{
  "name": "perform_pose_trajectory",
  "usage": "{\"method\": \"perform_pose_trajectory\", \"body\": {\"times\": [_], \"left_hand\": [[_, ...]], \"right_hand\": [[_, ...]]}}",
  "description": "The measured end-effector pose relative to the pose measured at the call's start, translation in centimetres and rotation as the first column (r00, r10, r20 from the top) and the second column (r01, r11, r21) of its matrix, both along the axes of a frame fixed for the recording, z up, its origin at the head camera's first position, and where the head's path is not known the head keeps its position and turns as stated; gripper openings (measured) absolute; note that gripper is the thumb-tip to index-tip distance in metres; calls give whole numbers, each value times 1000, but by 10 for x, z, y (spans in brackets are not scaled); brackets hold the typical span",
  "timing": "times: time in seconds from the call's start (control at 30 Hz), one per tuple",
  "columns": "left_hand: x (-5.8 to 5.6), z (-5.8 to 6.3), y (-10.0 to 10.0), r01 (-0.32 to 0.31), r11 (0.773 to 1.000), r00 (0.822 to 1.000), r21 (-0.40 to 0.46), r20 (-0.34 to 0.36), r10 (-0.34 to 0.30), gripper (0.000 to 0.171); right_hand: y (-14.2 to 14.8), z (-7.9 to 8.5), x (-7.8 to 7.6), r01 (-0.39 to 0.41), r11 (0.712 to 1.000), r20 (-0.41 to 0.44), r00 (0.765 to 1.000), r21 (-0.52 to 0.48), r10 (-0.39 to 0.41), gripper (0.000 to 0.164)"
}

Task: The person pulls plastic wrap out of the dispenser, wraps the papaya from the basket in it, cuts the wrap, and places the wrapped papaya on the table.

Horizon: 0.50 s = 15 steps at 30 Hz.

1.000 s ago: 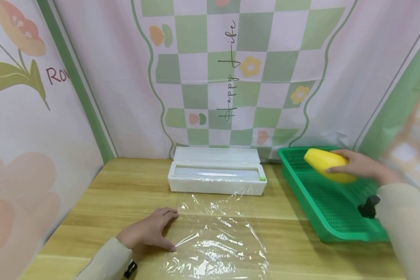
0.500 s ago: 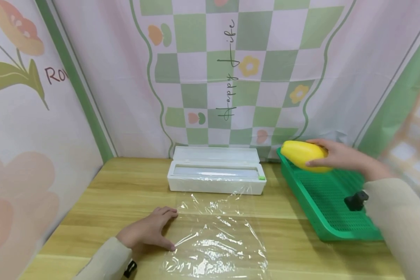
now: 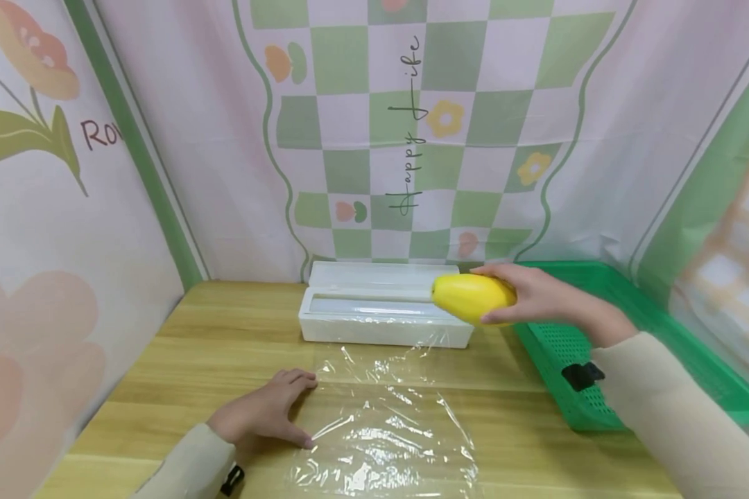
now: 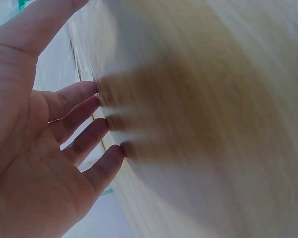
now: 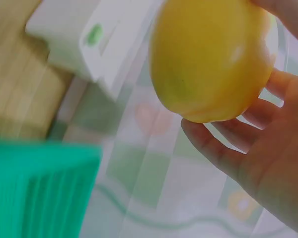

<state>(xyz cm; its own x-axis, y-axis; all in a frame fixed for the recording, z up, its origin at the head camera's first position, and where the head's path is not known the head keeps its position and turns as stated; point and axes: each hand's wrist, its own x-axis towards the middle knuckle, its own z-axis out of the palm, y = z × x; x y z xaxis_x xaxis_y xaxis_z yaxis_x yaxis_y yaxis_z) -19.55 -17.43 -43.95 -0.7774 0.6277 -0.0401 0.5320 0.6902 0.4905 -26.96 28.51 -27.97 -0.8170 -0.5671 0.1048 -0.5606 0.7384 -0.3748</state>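
My right hand (image 3: 546,299) grips a yellow papaya (image 3: 468,296), thumb on the near side and fingers over the far side. The fruit is held in the air, overlapping the right end of a white cling film dispenser (image 3: 374,330) in the head view. In the right wrist view the papaya (image 5: 208,59) shows its rounded yellow end. A sheet of clear cling film (image 3: 381,433) runs from the dispenser toward me over the table. At the sheet's left edge rests my left hand (image 3: 265,409), thumb and fingers spread; its fingertips (image 4: 102,126) touch the surface.
A green plastic basket (image 3: 589,272) stands on the right of the wooden table (image 3: 225,326), partly behind my right arm. The dispenser's lid (image 3: 381,275) is raised at the back. A printed curtain (image 3: 343,118) hangs behind the table.
My right hand has carried the papaya leftward, from over the green basket to beside the dispenser's right end. The left hand and the cling film have stayed put.
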Motion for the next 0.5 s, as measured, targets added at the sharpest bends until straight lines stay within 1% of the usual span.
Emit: {"method": "perform_pose_trajectory", "body": {"times": [0.1,0.27,0.4,0.5], "left_hand": [[0,0,0,0,1000,1000,-2,0,0,103],[-1,0,0,5,1000,1000,3,-4,-5,104],[-1,-1,0,2,1000,1000,4,-3,-2,104],[-1,-1,0,-5,1000,1000,-1,8,5,103]], "right_hand": [[-18,-9,4,-55,998,-15,998,-1,55,82],[-41,-22,10,-130,991,-12,991,-13,130,80],[-56,-33,16,-177,984,-17,984,-25,176,79],[-68,-44,19,-196,980,-4,981,-38,196,79]]}}
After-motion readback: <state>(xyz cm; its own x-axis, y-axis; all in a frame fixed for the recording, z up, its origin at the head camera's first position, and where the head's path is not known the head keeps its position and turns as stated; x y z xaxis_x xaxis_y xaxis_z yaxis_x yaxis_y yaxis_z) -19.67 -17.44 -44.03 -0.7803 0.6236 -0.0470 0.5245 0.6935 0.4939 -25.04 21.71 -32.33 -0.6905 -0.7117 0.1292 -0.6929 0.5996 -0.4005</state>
